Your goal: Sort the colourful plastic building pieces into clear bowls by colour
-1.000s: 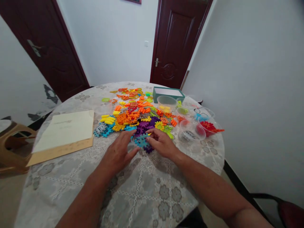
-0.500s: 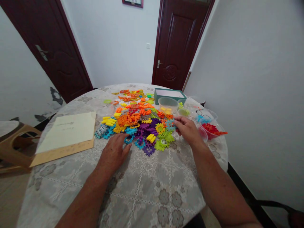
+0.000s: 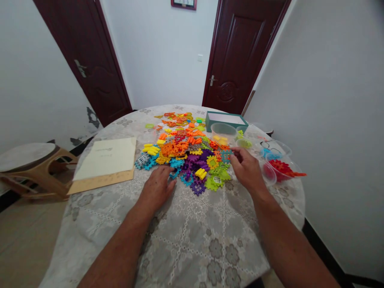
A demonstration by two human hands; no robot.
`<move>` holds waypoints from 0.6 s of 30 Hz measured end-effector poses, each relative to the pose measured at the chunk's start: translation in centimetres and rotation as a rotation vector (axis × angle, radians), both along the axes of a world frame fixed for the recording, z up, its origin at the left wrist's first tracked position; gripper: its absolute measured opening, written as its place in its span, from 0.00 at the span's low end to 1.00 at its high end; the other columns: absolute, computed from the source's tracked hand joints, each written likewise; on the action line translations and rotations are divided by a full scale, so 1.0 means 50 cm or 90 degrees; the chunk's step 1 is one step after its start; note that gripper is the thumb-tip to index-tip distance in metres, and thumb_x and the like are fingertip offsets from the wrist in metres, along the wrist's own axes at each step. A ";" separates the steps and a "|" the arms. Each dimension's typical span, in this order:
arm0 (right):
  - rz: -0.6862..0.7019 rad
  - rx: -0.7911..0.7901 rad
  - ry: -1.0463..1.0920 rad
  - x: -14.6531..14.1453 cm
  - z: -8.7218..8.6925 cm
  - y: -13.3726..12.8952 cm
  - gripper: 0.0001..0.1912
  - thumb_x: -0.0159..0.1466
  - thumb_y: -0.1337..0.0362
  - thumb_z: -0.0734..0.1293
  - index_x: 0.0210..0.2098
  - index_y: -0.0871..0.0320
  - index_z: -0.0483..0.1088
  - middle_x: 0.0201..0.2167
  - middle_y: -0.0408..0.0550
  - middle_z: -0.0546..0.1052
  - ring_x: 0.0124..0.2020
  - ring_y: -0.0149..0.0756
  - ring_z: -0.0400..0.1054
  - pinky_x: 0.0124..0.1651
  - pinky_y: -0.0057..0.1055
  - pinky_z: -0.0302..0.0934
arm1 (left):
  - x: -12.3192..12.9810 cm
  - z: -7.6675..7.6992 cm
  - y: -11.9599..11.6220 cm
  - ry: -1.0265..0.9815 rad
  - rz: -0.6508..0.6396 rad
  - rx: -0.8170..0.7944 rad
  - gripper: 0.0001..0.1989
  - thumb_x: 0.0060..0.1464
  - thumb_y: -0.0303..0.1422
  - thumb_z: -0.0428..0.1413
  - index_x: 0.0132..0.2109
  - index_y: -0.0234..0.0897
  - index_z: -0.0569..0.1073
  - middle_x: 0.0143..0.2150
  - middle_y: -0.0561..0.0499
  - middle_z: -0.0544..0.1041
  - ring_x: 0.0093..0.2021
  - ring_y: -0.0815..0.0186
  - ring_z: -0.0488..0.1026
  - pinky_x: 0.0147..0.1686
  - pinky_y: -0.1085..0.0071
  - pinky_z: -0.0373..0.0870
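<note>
A heap of colourful plastic pieces lies mid-table, with orange pieces (image 3: 174,149), purple pieces (image 3: 198,188), green pieces (image 3: 220,176) and yellow rods (image 3: 201,173). My right hand (image 3: 246,166) is at the heap's right edge, its thumb and fingertips closed on a blue-grey square piece (image 3: 225,155). At the front left of the heap rests my left hand (image 3: 159,186), thumb apart from the fingers, beside a blue piece (image 3: 176,163). Its fingertips touch the heap's edge, and nothing shows in its grasp.
Clear bowls (image 3: 223,130) stand behind and right of the heap; one bowl (image 3: 285,170) holds red pieces. A green box (image 3: 226,121) is at the back. Papers (image 3: 105,158) lie at the left. A wooden stool (image 3: 39,176) stands beside the table.
The whole view has shifted, so the table and heap appear farther right. Both hands keep nearly the same places at the heap, and the blue-grey piece remains in my right hand.
</note>
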State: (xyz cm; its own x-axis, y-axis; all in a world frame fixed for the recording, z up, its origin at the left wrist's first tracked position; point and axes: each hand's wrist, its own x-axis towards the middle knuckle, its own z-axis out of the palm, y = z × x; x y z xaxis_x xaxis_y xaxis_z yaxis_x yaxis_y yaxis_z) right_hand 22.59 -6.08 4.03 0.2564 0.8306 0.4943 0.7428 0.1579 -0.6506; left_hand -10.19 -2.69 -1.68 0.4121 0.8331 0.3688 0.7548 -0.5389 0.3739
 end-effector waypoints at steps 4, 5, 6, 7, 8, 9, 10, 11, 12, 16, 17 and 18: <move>0.139 -0.009 -0.013 -0.060 -0.024 -0.005 0.17 0.68 0.62 0.64 0.54 0.57 0.74 0.39 0.50 0.79 0.37 0.39 0.73 0.43 0.35 0.65 | 0.002 -0.004 0.001 0.010 0.008 -0.004 0.19 0.61 0.30 0.57 0.59 0.35 0.71 0.59 0.38 0.74 0.62 0.51 0.71 0.63 0.53 0.69; 0.168 -0.015 -0.012 -0.074 -0.032 -0.005 0.16 0.68 0.63 0.64 0.54 0.57 0.74 0.39 0.50 0.79 0.37 0.39 0.72 0.43 0.35 0.65 | 0.002 -0.005 0.002 0.012 0.010 -0.003 0.20 0.61 0.30 0.57 0.59 0.35 0.71 0.59 0.39 0.74 0.62 0.51 0.71 0.63 0.53 0.69; 0.191 -0.022 -0.013 -0.086 -0.040 -0.005 0.16 0.68 0.63 0.64 0.54 0.57 0.74 0.38 0.49 0.79 0.37 0.39 0.72 0.43 0.35 0.65 | 0.002 -0.006 0.002 0.014 0.009 -0.005 0.19 0.61 0.30 0.57 0.59 0.36 0.71 0.59 0.39 0.74 0.62 0.51 0.71 0.63 0.53 0.69; 0.210 -0.032 -0.013 -0.096 -0.047 -0.005 0.15 0.68 0.64 0.65 0.53 0.56 0.74 0.38 0.49 0.78 0.37 0.38 0.72 0.43 0.35 0.65 | 0.002 -0.006 0.003 0.017 0.008 -0.006 0.19 0.61 0.30 0.58 0.59 0.37 0.71 0.59 0.40 0.74 0.62 0.51 0.71 0.63 0.53 0.69; 0.224 -0.041 -0.012 -0.104 -0.054 -0.004 0.15 0.68 0.65 0.65 0.53 0.56 0.74 0.37 0.48 0.78 0.37 0.38 0.71 0.43 0.35 0.65 | 0.003 -0.006 0.003 0.022 0.008 -0.007 0.20 0.61 0.30 0.58 0.60 0.37 0.71 0.60 0.40 0.73 0.62 0.51 0.71 0.64 0.53 0.69; 0.233 -0.051 -0.009 -0.110 -0.060 -0.004 0.15 0.67 0.65 0.65 0.53 0.56 0.74 0.37 0.47 0.77 0.36 0.38 0.71 0.42 0.35 0.65 | 0.003 -0.005 0.003 0.029 0.007 -0.005 0.21 0.61 0.30 0.58 0.61 0.38 0.71 0.62 0.40 0.73 0.63 0.51 0.70 0.64 0.52 0.68; 0.241 -0.061 -0.002 -0.114 -0.064 -0.004 0.15 0.67 0.66 0.65 0.53 0.56 0.74 0.36 0.47 0.77 0.36 0.37 0.71 0.42 0.35 0.64 | 0.003 -0.004 0.004 0.040 0.005 0.000 0.23 0.61 0.29 0.58 0.63 0.39 0.70 0.64 0.40 0.71 0.64 0.50 0.70 0.65 0.52 0.68; 0.247 -0.072 0.009 -0.117 -0.068 -0.004 0.16 0.67 0.66 0.65 0.54 0.56 0.74 0.35 0.46 0.76 0.35 0.37 0.70 0.41 0.34 0.64 | 0.004 -0.003 0.004 0.053 0.002 0.008 0.24 0.61 0.28 0.58 0.64 0.40 0.69 0.66 0.40 0.70 0.65 0.50 0.69 0.66 0.51 0.67; 0.254 -0.082 0.022 -0.119 -0.071 -0.004 0.16 0.68 0.66 0.65 0.54 0.56 0.73 0.35 0.45 0.76 0.34 0.36 0.70 0.40 0.34 0.63 | 0.004 -0.002 0.005 0.068 -0.002 0.017 0.26 0.61 0.27 0.57 0.66 0.41 0.68 0.68 0.40 0.69 0.66 0.50 0.68 0.66 0.50 0.66; 0.278 -0.106 0.045 -0.124 -0.079 -0.003 0.18 0.67 0.66 0.65 0.57 0.56 0.73 0.32 0.44 0.75 0.33 0.36 0.70 0.39 0.34 0.63 | 0.003 0.002 0.009 0.111 -0.042 0.048 0.29 0.61 0.22 0.54 0.66 0.46 0.69 0.72 0.43 0.65 0.69 0.51 0.66 0.67 0.50 0.65; 0.281 -0.106 0.043 -0.125 -0.082 -0.003 0.19 0.67 0.66 0.65 0.57 0.56 0.73 0.33 0.44 0.75 0.33 0.36 0.69 0.39 0.34 0.63 | 0.002 0.003 0.010 0.115 -0.050 0.056 0.29 0.61 0.21 0.53 0.66 0.46 0.69 0.72 0.44 0.65 0.69 0.52 0.65 0.67 0.51 0.64; 0.284 -0.106 0.041 -0.125 -0.084 -0.002 0.19 0.67 0.66 0.65 0.57 0.56 0.73 0.33 0.45 0.75 0.34 0.37 0.69 0.40 0.34 0.63 | 0.002 0.003 0.011 0.120 -0.055 0.061 0.28 0.62 0.21 0.52 0.66 0.47 0.70 0.73 0.44 0.64 0.70 0.52 0.64 0.68 0.52 0.64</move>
State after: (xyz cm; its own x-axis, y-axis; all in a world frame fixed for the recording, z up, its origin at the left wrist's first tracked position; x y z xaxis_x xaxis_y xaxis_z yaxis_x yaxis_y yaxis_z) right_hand 16.33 -6.19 -0.19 -0.1174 0.9333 0.3394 0.5836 0.3414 -0.7368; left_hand -10.10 -2.16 -1.53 0.5495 0.7568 0.3539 0.7564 -0.6305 0.1741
